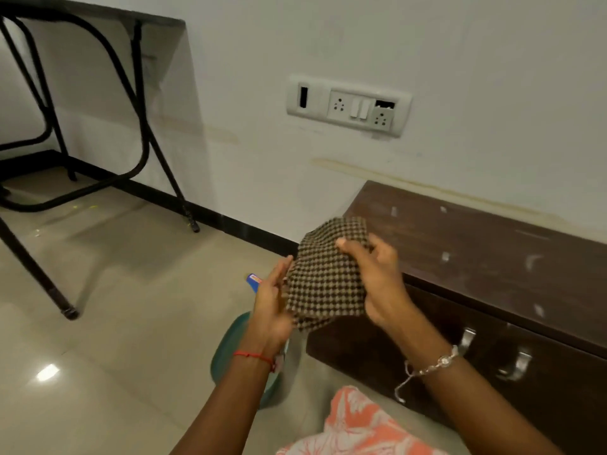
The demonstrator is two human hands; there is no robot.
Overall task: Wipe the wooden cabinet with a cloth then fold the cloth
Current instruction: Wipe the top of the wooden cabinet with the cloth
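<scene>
The cloth (325,277) is held between both hands, left of the cabinet (492,257) (which stands against the wall (295,44)).

No readable text, numbers or brand marks anywhere. Blue object (253,281) on floor beside left hand (271,302) carries small red-and-white label, blurred, illegible. Switchboard (348,106) on wall: no legible markings.

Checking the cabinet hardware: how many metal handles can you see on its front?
2: one handle left of the other handle, both on the cabinet front beside the right wrist. More may lie outside the picture.
</scene>
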